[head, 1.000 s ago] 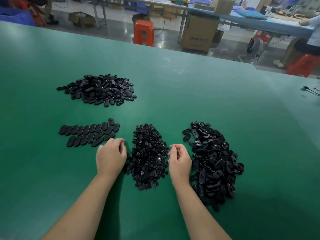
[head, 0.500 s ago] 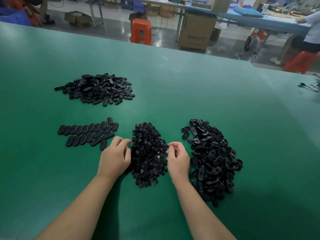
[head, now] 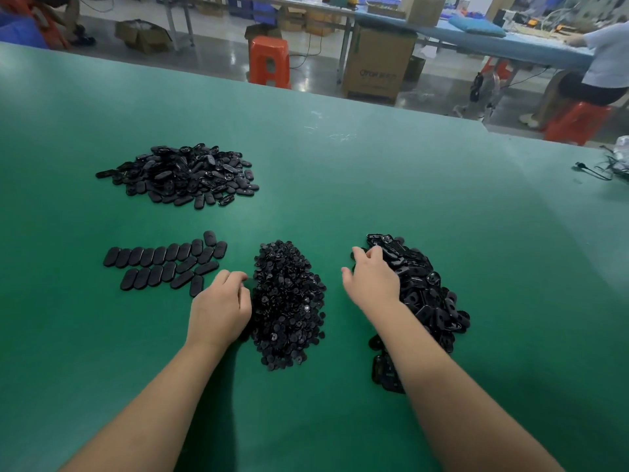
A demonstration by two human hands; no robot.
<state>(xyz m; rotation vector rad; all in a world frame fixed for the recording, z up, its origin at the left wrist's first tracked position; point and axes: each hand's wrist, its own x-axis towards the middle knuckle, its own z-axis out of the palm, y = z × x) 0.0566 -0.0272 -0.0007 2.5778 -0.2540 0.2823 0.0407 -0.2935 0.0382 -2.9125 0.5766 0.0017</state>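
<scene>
As two bare forearms reach in from the near edge of a green table (head: 442,199), the left hand (head: 219,308) rests with fingers curled at the left edge of a heap of small black parts (head: 289,301). Whether it pinches one cannot be told. The right hand (head: 372,281) lies over the pile of black oval shells (head: 429,294) just right of that heap, thumb spread wide, bent fingertips touching the far shells, gripping nothing yet. It would likely go best to lift one shell cleanly from the top without dragging its neighbours. Farther left lie neat rows of flat ovals (head: 163,264), and beyond them another loose pile (head: 180,175).
</scene>
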